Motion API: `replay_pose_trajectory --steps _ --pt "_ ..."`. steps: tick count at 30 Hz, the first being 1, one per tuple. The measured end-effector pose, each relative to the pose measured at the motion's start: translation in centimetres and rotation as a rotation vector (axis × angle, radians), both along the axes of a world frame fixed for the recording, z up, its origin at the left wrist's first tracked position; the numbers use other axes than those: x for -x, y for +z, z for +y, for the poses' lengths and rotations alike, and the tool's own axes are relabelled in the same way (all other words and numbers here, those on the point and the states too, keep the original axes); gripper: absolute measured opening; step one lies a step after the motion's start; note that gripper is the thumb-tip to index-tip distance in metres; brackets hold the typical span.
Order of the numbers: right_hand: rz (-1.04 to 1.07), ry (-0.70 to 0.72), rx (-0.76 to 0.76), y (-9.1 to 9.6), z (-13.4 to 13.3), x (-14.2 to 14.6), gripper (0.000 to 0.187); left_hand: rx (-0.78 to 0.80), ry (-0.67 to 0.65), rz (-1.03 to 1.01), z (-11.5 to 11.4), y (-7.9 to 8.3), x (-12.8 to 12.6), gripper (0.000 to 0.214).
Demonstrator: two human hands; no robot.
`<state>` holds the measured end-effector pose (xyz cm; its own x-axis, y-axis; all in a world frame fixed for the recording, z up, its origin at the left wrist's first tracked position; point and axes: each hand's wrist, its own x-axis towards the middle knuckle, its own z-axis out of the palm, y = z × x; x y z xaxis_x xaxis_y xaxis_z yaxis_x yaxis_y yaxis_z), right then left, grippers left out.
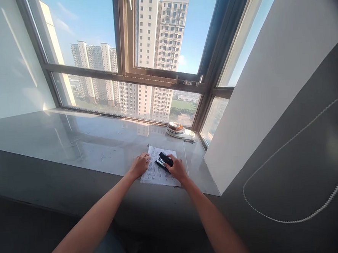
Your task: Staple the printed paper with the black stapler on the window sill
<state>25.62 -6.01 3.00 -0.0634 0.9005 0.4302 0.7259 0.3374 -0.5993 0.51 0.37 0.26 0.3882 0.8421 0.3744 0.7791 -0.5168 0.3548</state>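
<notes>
right hand point(177, 169) grips oblong stapler point(165, 159) over paper point(152, 176).

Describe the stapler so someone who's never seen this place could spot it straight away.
Start at the big window and drop to the shiny sill below it. Near the sill's front edge lies white printed paper, the left hand at its left side. The stapler is over that paper in the right hand: black and long, unlike the pale round stack by the window.
</notes>
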Motion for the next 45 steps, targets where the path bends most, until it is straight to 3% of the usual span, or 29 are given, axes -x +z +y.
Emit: replay_pose_trajectory --steps 4,7,11,16,20,26,33,39,45 --pt "0.037 -0.199 -0.125 -0.1 0.4 -5.7 0.044 -0.044 -0.049 -0.062 0.6 -0.8 0.1 0.036" --pt "0.020 -0.356 -0.221 -1.1 0.2 -9.7 0.046 -0.060 -0.069 -0.109 0.8 -0.9 0.1 0.035" --pt "0.077 -0.359 -0.204 -2.8 0.2 -12.0 0.044 -0.030 -0.124 -0.162 0.7 -0.8 0.1 0.037" --pt "0.238 -0.230 -0.093 -3.4 0.8 -12.1 0.044 -0.049 -0.161 -0.222 0.6 -0.8 0.5 0.033" --pt "0.233 -0.124 -0.052 -2.8 0.3 -11.6 0.044 -0.038 -0.141 -0.239 0.7 -0.9 0.6 0.037" --pt "0.162 -0.160 -0.051 -1.7 -0.6 -11.0 0.044 0.078 -0.082 -0.218 0.5 -0.2 0.5 0.052" --pt "0.145 -0.187 -0.065 -1.6 -0.7 -11.1 0.044 0.184 -0.098 -0.393 0.2 1.2 1.0 0.046" --pt "0.144 -0.070 -0.065 -1.3 -0.8 -10.6 0.040 0.213 -0.072 -0.403 0.7 0.9 1.2 0.047" --pt "0.125 -0.135 -0.095 -1.1 -0.8 -10.6 0.038 0.219 -0.079 -0.384 0.9 0.7 1.2 0.048"
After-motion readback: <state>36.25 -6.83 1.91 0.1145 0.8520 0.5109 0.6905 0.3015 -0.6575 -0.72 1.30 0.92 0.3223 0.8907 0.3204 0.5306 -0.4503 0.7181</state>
